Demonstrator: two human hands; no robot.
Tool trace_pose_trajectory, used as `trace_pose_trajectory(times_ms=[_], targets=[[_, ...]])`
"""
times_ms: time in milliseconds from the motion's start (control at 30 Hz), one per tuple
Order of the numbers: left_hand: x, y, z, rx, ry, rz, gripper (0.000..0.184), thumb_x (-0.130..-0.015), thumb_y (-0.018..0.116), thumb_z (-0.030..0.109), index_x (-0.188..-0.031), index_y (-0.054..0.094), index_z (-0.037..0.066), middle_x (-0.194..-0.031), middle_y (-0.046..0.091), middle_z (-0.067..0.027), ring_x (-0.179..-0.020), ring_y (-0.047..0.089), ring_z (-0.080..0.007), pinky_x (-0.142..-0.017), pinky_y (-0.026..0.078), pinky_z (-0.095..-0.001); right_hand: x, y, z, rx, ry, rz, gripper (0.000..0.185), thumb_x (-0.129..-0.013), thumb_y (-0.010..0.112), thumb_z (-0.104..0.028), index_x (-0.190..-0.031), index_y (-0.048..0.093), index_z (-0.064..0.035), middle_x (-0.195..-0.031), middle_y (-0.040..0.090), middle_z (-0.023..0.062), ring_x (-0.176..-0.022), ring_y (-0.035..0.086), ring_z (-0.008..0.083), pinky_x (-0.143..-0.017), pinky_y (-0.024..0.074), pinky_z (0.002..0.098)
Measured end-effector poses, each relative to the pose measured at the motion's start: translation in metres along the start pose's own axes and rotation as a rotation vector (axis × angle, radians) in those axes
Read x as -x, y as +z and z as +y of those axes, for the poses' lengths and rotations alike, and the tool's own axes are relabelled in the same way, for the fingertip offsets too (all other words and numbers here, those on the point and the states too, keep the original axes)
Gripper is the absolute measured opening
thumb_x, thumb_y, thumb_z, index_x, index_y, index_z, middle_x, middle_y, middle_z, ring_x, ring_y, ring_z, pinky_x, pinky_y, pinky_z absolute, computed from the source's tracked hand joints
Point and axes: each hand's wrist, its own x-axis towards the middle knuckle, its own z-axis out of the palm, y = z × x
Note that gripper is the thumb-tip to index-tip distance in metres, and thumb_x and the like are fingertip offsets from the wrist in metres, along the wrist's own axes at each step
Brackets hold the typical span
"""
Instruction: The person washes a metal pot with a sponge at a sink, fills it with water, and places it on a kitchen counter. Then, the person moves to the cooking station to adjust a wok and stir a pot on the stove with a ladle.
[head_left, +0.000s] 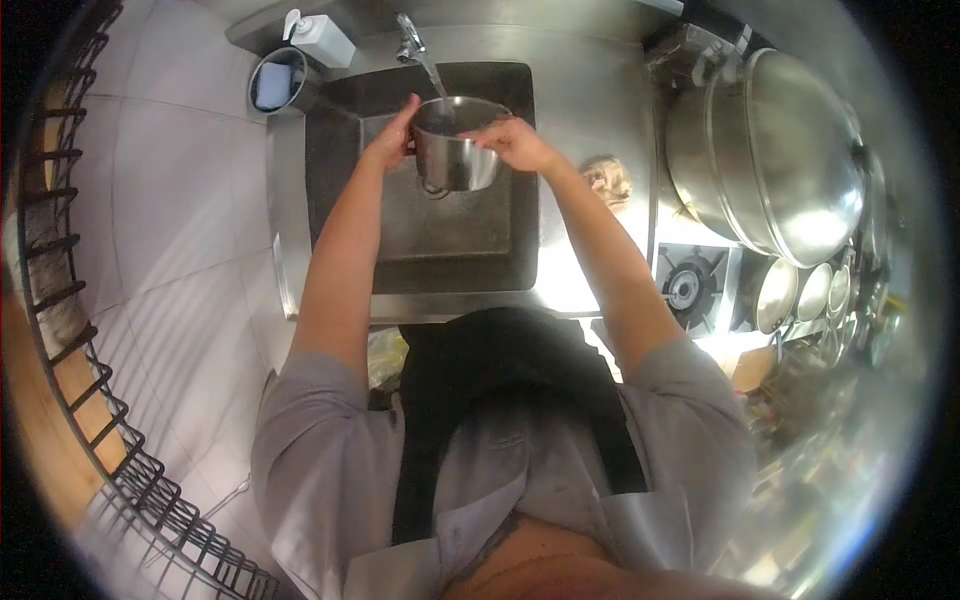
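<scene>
A steel pot (455,165) is held up over the dark sink (440,240), beneath the faucet (410,45), and a stream of water runs down to it. My left hand (393,138) grips the pot's left side, thumb up near the rim. On the right, my right hand (515,143) holds the rim, with its fingers reaching over the edge. The pot's inside shows only in part.
Behind the sink's left corner stand a white pump bottle (325,40) and a round metal container (280,85) with a blue sponge. A crumpled cloth (607,182) lies right of the sink. Farther right are a large steel pot (770,155) and a gas burner (687,286).
</scene>
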Motion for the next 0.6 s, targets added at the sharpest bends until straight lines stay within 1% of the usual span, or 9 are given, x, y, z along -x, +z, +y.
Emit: trace_pose_trajectory(times_ms=[33,100,167,267,367,433,467,533,600], targets=[[0.006,0.003,0.001,-0.117,0.006,0.040,0.088,-0.088,0.068,0.050,-0.156,0.024,0.016,-0.153,0.035,-0.0175,-0.136,0.041,-0.0367,-0.108,0.037,-0.0601,-0.004,0.003,-0.011,0.321,-0.089,-0.041,0.025,-0.092,0.067,-0.015,-0.115,0.073,-0.0091,-0.112,0.072,0.0103,-0.107,0.066,0.0214,-0.099,0.0477,0.0357],[0.018,0.011,-0.001,-0.235,0.017,0.079,0.081,-0.090,0.069,0.039,-0.155,0.025,0.017,-0.152,0.037,-0.0179,-0.131,0.047,-0.0373,-0.106,0.040,-0.0608,-0.004,0.016,-0.036,0.451,-0.115,-0.090,0.025,-0.091,0.066,-0.012,-0.115,0.073,-0.0097,-0.110,0.072,0.0108,-0.105,0.066,0.0236,-0.098,0.0483,0.0388],[0.032,0.022,-0.010,-0.215,0.046,0.300,0.064,-0.090,0.060,0.020,-0.150,0.037,0.017,-0.136,0.055,-0.0168,-0.112,0.062,-0.0356,-0.099,0.047,-0.0609,-0.003,0.019,-0.039,0.582,-0.133,-0.137,0.025,-0.091,0.065,-0.009,-0.114,0.073,-0.0104,-0.109,0.071,0.0114,-0.103,0.066,0.0259,-0.098,0.0488,0.0419],[0.053,0.037,-0.015,-0.663,0.320,0.566,0.055,-0.085,0.058,0.013,-0.140,0.051,0.014,-0.116,0.067,-0.0215,-0.097,0.068,-0.0407,-0.091,0.052,-0.0561,-0.019,0.022,-0.007,0.107,0.073,-0.156,0.030,-0.093,0.060,-0.006,-0.121,0.069,-0.0102,-0.108,0.071,0.0099,-0.105,0.066,0.0223,-0.095,0.0511,0.0408],[0.067,0.044,-0.026,-0.916,0.537,0.746,0.054,-0.080,0.056,0.008,-0.133,0.057,0.010,-0.104,0.068,-0.0284,-0.101,0.066,-0.0450,-0.092,0.051,-0.0515,-0.069,0.027,0.024,-0.310,0.292,0.156,0.030,-0.094,0.057,-0.004,-0.123,0.064,-0.0010,-0.105,0.070,0.0123,-0.110,0.065,0.0259,-0.092,0.0539,0.0383],[0.071,0.044,-0.025,-0.958,0.527,0.785,0.055,-0.079,0.055,0.008,-0.134,0.056,0.011,-0.106,0.067,-0.0300,-0.103,0.064,-0.0463,-0.092,0.050,-0.0505,-0.104,0.034,0.030,-1.008,0.469,0.292,0.033,-0.093,0.053,-0.003,-0.125,0.058,0.0052,-0.107,0.069,0.0207,-0.097,0.070,0.0315,-0.085,0.0590,0.0416],[0.071,0.045,-0.025,-0.994,0.521,0.820,0.057,-0.078,0.054,0.008,-0.135,0.056,0.011,-0.107,0.065,-0.0315,-0.104,0.062,-0.0477,-0.091,0.049,-0.0494,-0.117,0.035,0.028,-1.011,0.468,0.294,0.033,-0.093,0.053,-0.003,-0.125,0.058,0.0052,-0.107,0.069,0.0207,-0.097,0.070,0.0315,-0.085,0.0590,0.0416],[0.076,0.045,-0.018,-1.036,0.503,0.816,0.056,-0.078,0.054,0.008,-0.134,0.056,0.011,-0.107,0.066,-0.0304,-0.104,0.062,-0.0478,-0.092,0.049,-0.0501,-0.134,0.034,0.020,-1.492,0.558,0.306,0.028,-0.094,0.050,0.000,-0.118,0.056,0.0138,-0.103,0.067,0.0261,-0.095,0.069,0.0354,-0.087,0.0594,0.0395],[0.079,0.040,-0.014,-1.070,0.489,0.817,0.056,-0.078,0.053,0.008,-0.133,0.057,0.011,-0.107,0.067,-0.0292,-0.105,0.062,-0.0479,-0.092,0.049,-0.0508,-0.142,0.024,0.015,-1.464,0.564,0.336,0.031,-0.094,0.053,-0.005,-0.120,0.056,0.0124,-0.106,0.067,0.0246,-0.097,0.069,0.0346,-0.086,0.0590,0.0392]])
